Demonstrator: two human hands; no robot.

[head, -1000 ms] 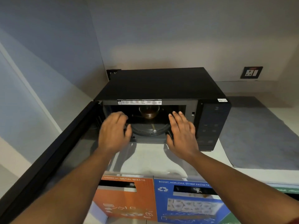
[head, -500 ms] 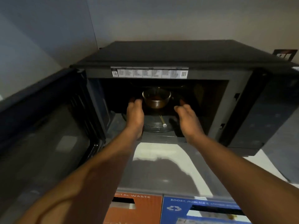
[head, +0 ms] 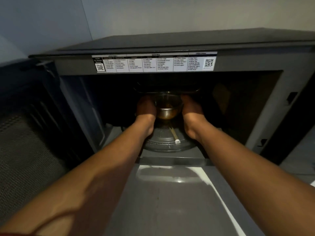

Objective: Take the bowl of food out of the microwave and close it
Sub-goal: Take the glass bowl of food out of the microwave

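Swinging out at the far left, the microwave door (head: 25, 150) stands wide open, its meshed inner window facing the cavity. Next comes the dark microwave (head: 170, 43), whose front frame carries a white label strip (head: 154, 63) of printed menu columns with a QR code at each end, set just above the opening. Both bare forearms reach from the bottom of the view into the cavity. The left hand (head: 146, 111) is cupped against the left side of the bowl (head: 167, 106), fingers curved round the glass and touching it; the fingertips are lost in the dark behind, so how tightly it grips cannot be told. The bowl is clear glass with brownish food in the bottom, sits deep in the middle of the cavity between the two hands, and appears to be slightly above the glass turntable (head: 168, 142), though the shadow makes contact hard to judge. On the turntable's near part a thin pale stick-like line (head: 174, 135) with a white end shows through the glass. The right hand (head: 191, 110) mirrors the left, pressed to the bowl's right side with its fingers wrapped round. In front of the microwave lies a grey counter (head: 170, 201) with a bright patch of light.
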